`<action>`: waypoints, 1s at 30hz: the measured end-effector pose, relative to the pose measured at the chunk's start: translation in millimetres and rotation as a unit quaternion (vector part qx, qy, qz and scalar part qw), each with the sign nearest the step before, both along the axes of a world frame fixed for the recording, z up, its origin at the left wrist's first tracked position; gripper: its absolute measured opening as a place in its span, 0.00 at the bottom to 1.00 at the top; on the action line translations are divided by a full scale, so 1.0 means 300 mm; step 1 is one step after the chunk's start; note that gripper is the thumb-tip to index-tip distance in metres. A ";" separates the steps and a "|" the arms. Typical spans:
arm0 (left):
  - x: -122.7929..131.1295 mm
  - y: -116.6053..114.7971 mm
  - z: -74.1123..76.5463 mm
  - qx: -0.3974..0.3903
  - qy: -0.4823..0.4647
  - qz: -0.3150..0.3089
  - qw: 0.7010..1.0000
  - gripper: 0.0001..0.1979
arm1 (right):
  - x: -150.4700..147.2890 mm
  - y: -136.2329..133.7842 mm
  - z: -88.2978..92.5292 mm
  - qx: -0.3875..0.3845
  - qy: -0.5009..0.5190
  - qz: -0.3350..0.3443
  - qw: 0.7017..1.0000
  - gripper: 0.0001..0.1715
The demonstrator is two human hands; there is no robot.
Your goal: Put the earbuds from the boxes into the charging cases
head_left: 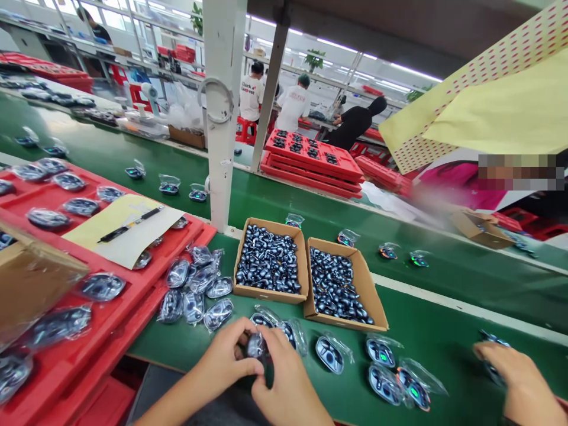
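Observation:
Low in the middle, my left hand (pixel 228 355) and my right hand (pixel 284 370) come together around a small dark earbud case (pixel 256 346). Fingers of both are closed on it and hide most of it. Just beyond lie earbud cases with lids up, in clear film (pixel 265 319). To the right of my hands sits another earbud case (pixel 331 354), with lit ones (pixel 380 352) farther along. A pile of film-wrapped cases (pixel 195 287) lies to the left. Two cardboard boxes, a left one (pixel 270 294) and a right one (pixel 346 321), hold many dark earbuds.
Stacked red trays (pixel 181 251) with wrapped cases stand at left, under a paper sheet (pixel 146 222) and pen (pixel 131 225). A white post (pixel 219 148) rises behind. Open cases ride the green belt (pixel 266 201). A co-worker's hand (pixel 510 370) touches cases at right. Yellow paper (pixel 492 106) hangs above.

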State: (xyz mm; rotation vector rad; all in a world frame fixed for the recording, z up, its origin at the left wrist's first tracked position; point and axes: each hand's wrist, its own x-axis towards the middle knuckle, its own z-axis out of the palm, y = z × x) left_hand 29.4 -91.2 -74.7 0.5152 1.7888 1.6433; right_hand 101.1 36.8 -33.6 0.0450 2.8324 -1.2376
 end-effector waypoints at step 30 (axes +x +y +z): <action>0.031 -0.033 0.059 -0.087 0.195 -0.058 0.975 0.27 | 0.010 0.017 -0.077 -0.201 -0.116 -0.066 0.970 0.42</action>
